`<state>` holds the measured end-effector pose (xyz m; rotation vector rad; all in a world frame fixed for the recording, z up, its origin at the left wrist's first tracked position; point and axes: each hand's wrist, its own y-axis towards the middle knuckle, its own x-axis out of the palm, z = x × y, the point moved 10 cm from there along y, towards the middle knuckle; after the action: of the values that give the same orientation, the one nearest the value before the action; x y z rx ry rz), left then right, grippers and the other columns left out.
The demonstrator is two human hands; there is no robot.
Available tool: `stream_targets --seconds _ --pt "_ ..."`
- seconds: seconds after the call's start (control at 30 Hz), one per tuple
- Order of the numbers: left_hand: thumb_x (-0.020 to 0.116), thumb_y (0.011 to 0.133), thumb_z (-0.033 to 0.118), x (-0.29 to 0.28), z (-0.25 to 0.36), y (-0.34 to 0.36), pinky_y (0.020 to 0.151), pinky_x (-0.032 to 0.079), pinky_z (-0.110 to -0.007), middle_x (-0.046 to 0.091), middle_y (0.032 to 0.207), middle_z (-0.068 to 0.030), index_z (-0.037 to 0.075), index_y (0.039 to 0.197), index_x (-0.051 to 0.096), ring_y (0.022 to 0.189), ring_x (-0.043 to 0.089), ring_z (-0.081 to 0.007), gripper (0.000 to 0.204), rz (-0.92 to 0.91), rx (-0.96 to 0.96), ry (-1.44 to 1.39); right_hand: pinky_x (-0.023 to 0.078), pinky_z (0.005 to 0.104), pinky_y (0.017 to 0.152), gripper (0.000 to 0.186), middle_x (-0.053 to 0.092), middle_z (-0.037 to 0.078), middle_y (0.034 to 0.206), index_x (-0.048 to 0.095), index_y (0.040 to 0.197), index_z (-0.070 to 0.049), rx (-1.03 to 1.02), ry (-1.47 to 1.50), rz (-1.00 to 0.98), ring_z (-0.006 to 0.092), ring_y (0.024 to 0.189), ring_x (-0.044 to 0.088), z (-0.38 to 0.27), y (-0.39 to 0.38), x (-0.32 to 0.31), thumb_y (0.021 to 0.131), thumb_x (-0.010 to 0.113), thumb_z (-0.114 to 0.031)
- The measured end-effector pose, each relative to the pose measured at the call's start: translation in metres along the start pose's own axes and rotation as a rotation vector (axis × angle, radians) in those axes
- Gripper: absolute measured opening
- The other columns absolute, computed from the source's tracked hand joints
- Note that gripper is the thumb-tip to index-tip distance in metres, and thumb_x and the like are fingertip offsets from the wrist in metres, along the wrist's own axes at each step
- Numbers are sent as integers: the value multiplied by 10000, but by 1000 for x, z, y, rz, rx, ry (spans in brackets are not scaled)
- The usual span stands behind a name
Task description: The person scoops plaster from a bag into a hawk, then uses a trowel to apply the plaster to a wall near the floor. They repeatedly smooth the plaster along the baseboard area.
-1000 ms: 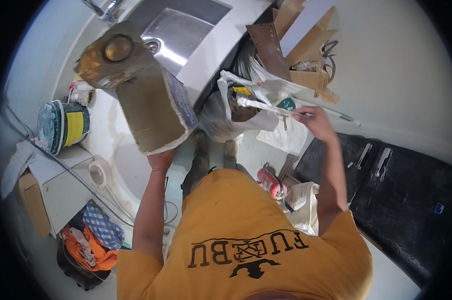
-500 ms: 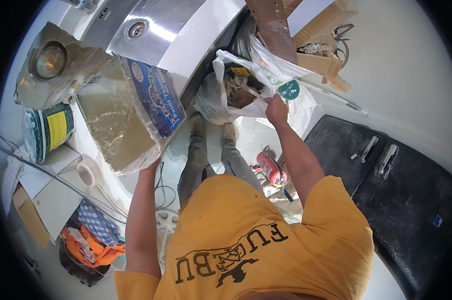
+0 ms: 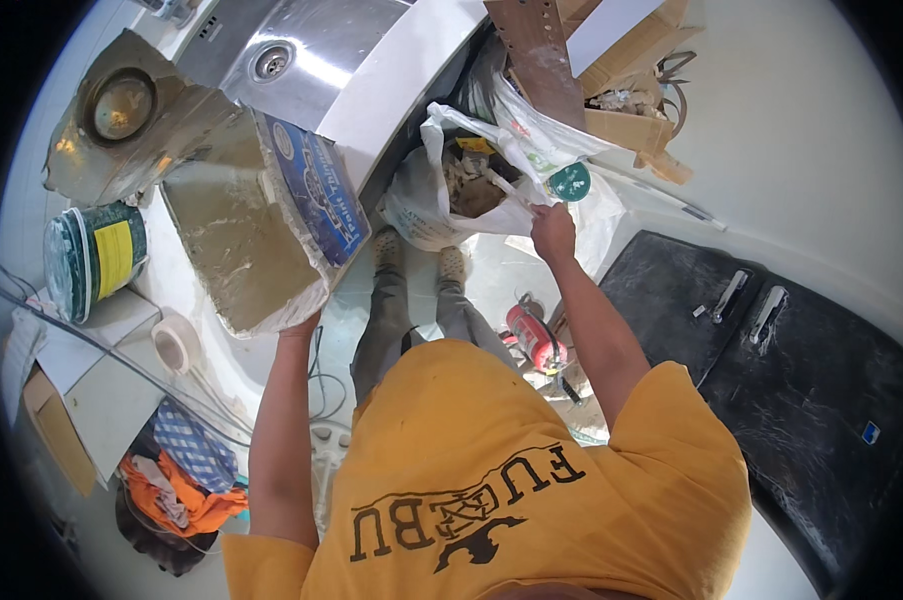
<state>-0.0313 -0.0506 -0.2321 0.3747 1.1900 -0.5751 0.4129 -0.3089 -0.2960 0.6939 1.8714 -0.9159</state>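
My left hand (image 3: 298,325) grips the lower edge of a large, folded piece of grimy cardboard (image 3: 221,225) with a blue printed side. On its upper part is a round, dark-rimmed shape (image 3: 120,106), perhaps a lid. My right hand (image 3: 553,232) is closed on a white stick-like tool (image 3: 511,191), which slants into the mouth of a white plastic bag (image 3: 420,193) with brown debris and a yellow item inside. A green round lid or tub (image 3: 569,184) lies just beside my right hand.
A steel sink (image 3: 301,50) is ahead. Torn cardboard (image 3: 623,131) is piled ahead-right, a black panel (image 3: 781,400) lies right, a fire extinguisher (image 3: 534,338) near my legs. Left are a green bucket (image 3: 93,263), tape roll (image 3: 171,345), cables and clothes (image 3: 186,500).
My right hand has brought the stick down into the bag, its tip now inside. The cardboard in my left hand has shifted left and turned, showing more of its blue side.
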Motion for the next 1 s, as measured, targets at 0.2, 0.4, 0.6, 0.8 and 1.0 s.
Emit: stream_targets --seconds 0.2,0.4,0.6,0.8,1.0 --pt "567 920 623 -2 -3 -3 1022 428 -507 639 1317 -101 213 1320 639 1197 580 -381 577 6 -64 33 545 445 851 277 700 259 970 762 1077 -51 -50 121 48 380 907 701 1 -14 -24 849 679 -184" --pt "540 914 651 19 -17 -10 1067 396 -511 601 1378 -71 254 1352 615 1250 548 -365 596 17 2 167 549 440 841 297 709 279 949 757 1057 -23 -6 130 33 384 885 714 7 -8 -19 884 665 -246" --pt "526 929 633 20 -17 -11 1099 361 -521 566 1425 -62 262 1370 601 1303 510 -354 581 12 -9 207 538 483 823 310 701 282 917 756 994 -1 18 78 1 423 856 697 -9 8 -6 920 607 -263" --pt "516 943 619 13 -11 -12 1108 351 -518 575 1415 -57 256 1368 603 1299 516 -350 566 83 24 151 527 495 834 326 701 273 897 750 924 16 64 -15 -79 430 863 690 0 28 23 928 582 -263" --pt "496 955 608 44 -29 -5 1150 304 -504 484 1497 -80 211 1452 497 1380 425 -340 636 -227 -84 202 531 480 818 302 720 222 856 751 891 3 7 -131 3 406 837 696 35 65 73 912 596 -255"
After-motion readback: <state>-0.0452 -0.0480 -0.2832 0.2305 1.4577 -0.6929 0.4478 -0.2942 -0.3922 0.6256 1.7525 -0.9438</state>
